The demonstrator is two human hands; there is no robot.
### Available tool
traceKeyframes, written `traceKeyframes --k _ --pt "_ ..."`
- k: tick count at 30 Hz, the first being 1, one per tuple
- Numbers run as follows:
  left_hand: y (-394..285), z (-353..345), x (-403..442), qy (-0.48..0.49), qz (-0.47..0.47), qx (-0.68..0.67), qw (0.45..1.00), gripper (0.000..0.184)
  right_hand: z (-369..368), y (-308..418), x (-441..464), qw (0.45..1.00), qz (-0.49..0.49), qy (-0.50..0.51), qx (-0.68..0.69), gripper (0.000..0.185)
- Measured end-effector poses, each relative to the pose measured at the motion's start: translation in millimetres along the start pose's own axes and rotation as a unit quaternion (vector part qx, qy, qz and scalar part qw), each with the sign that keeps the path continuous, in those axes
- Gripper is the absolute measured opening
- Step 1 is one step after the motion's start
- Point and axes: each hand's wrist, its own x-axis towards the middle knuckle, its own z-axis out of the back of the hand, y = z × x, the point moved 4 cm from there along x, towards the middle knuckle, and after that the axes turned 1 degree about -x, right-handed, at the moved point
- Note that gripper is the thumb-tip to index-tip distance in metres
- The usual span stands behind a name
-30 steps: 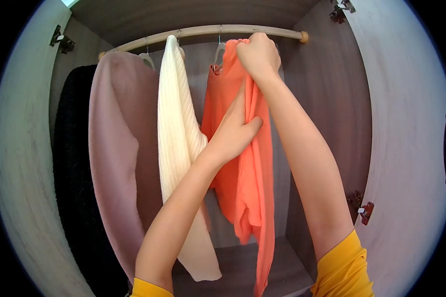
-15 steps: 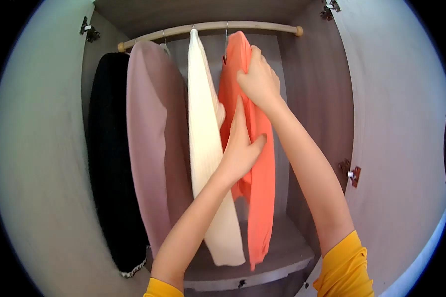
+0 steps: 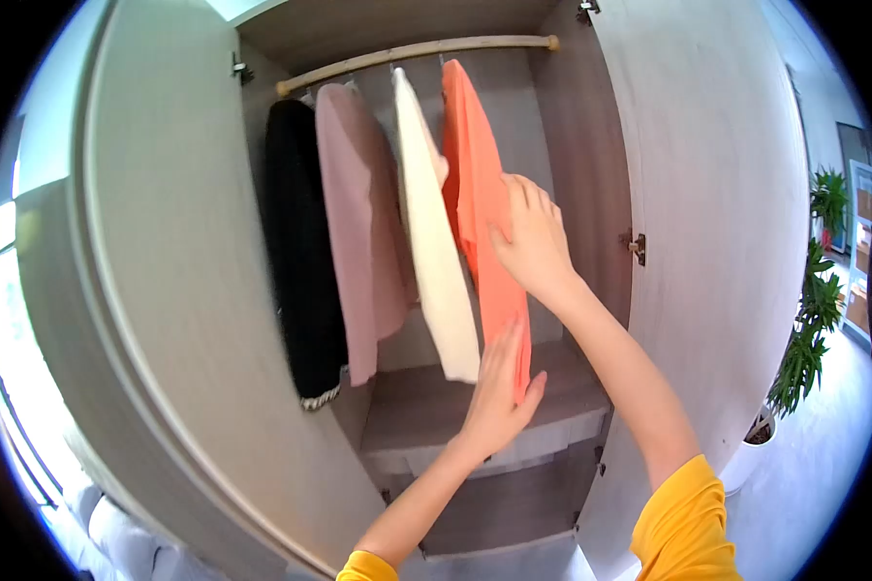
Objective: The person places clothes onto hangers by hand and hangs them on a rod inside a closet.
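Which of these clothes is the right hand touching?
The orange garment, rightmost, against the right hand; the cream one, pink one and black one hang farther left.

The right hand [image 3: 533,237] lies against the right side of the first garment [image 3: 480,184]; the left hand [image 3: 499,392] is below it and leftward, at that garment's lower end. Just left of the left hand's fingers hangs the second garment [image 3: 436,242], then, farther left, the third garment [image 3: 347,203] and fourth garment [image 3: 298,242]. The rod [image 3: 417,50] runs above both hands. A shelf [image 3: 421,412] lies behind the left hand. Right of the right hand stands the right door [image 3: 707,242], a plant [image 3: 810,334] beyond it.
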Motion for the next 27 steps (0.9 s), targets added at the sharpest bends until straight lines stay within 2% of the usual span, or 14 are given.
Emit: traceKeyframes --k 2,7,9,12,14,15,17,19,21,22,24,25,27 --pt "-28 9 -15 -0.048 0.07 -0.006 0.996 0.063 24 12 -24 0.998 0.007 -0.012 0.059 0.049" --pt "-105 42 -72 -0.177 0.099 -0.013 0.979 0.057 99 82 -88 0.953 -0.002 -0.065 0.296 0.036" --pt "-133 61 -95 -0.19 0.117 0.015 0.975 0.057 120 116 -104 0.933 -0.004 -0.024 0.359 0.034" --pt "-180 96 -153 -0.203 0.191 0.068 0.958 0.055 140 166 -132 0.894 -0.026 0.045 0.445 0.033" --pt "-217 117 -201 -0.209 0.261 0.132 0.933 0.055 142 195 -164 0.85 -0.052 0.096 0.515 0.032" --pt "-233 128 -236 -0.242 0.296 0.161 0.91 0.055 141 218 -185 0.83 -0.056 0.122 0.542 0.031" --pt "-271 162 -294 -0.32 0.358 0.182 0.858 0.055 138 289 -218 0.765 -0.055 0.189 0.613 0.025" --pt "-329 202 -336 -0.351 0.354 0.228 0.836 0.054 160 375 -243 0.692 -0.054 0.238 0.679 0.024" --pt "-395 238 -381 -0.396 0.378 0.322 0.773 0.051 189 456 -279 0.63 -0.042 0.261 0.73 0.023" --pt "-427 250 -401 -0.396 0.386 0.338 0.761 0.051 206 495 -298 0.614 -0.044 0.265 0.742 0.023" --pt "-491 276 -448 -0.468 0.409 0.369 0.691 0.047 238 574 -334 0.499 -0.083 0.308 0.806 0.023" --pt "-518 290 -459 -0.467 0.414 0.385 0.68 0.047 254 608 -343 0.481 -0.085 0.312 0.815 0.023" --pt "-568 313 -484 -0.483 0.449 0.44 0.61 0.045 290 672 -361 0.399 -0.068 0.384 0.83 0.025"
